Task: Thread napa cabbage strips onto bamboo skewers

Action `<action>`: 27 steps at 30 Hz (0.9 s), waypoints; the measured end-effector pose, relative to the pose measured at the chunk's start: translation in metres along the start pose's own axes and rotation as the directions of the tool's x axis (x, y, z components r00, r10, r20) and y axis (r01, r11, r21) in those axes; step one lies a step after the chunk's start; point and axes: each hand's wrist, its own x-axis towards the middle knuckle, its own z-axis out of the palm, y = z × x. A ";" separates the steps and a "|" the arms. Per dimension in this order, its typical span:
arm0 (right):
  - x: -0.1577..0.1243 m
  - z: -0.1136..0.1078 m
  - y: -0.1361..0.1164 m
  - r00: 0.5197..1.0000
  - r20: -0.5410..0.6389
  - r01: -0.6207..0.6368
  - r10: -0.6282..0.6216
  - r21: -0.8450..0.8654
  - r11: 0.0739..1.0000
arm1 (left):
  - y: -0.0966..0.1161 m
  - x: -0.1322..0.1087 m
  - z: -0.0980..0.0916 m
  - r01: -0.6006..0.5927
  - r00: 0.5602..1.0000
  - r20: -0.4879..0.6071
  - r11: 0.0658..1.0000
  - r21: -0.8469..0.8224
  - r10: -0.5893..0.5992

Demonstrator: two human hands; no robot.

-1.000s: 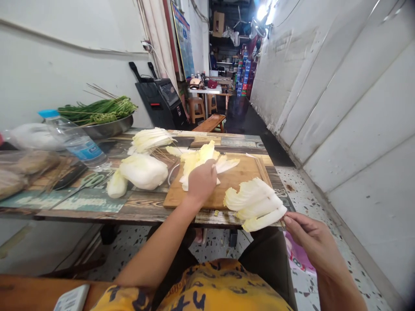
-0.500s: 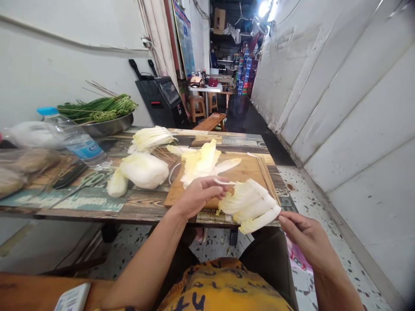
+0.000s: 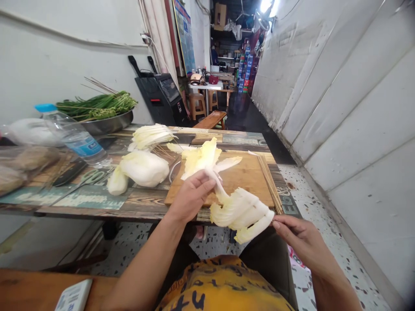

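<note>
Rn, L grip [image 3: 189, 196], a bare hand, was pinched: thumb + fingertips tog. on a narrow, curved white cabbage strip [image 3: 221, 188], which hung down to the R, its low end at or near the fan. R grip [image 3: 300, 237], also a bare hand, pinched w/ thumb + forefinger the stem end of a fanned bundle of white cabbage leaves w/ frilly yellow edges [image 3: 241, 209]; couldn't tell if it held stem or a stick in it. That bundle was btw the two grips, approx level, in front of the board's near edge.

Just beyond L grip: loose yellow-and-white cabbage leaves [image 3: 202, 155] in a heap on a rectangular light-brown wooden board [image 3: 246, 181], w/ one slim pale leaf [image 3: 229, 163] pointing R. Beyond R grip, along the board's R edge, lay a bunch of thin tan wooden sticks [image 3: 270, 183].

L of L grip, on the patchwork wood-print worktop [image 3: 142, 201]: a plump whitish cabbage head [image 3: 145, 168], a smaller pale cabbage pc. [image 3: 117, 182] touching it, + a stack of pale leaves [image 3: 152, 134] behind. Farther L: scissors w/ pale green handles [image 3: 93, 176], a clear plastic bottle w/ blue cap [image 3: 84, 146], and, past that, a round steel bowl [image 3: 112, 124] full of long green stalks [image 3: 103, 106].
</note>
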 end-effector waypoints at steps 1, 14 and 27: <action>0.000 0.000 0.000 1.000 0.009 0.003 -0.002 -0.010 1.000 | -0.001 0.001 -0.001 -0.019 1.000 -0.025 1.000 -0.004 0.019; 0.004 0.003 0.003 1.000 0.026 -0.002 0.001 0.022 1.000 | 0.011 -0.003 -0.012 -0.119 0.978 -0.141 0.963 0.241 0.156; 0.003 0.006 -0.002 0.999 0.034 -0.005 0.004 0.015 1.000 | -0.012 -0.017 -0.002 0.237 0.972 0.007 0.971 -0.018 -0.237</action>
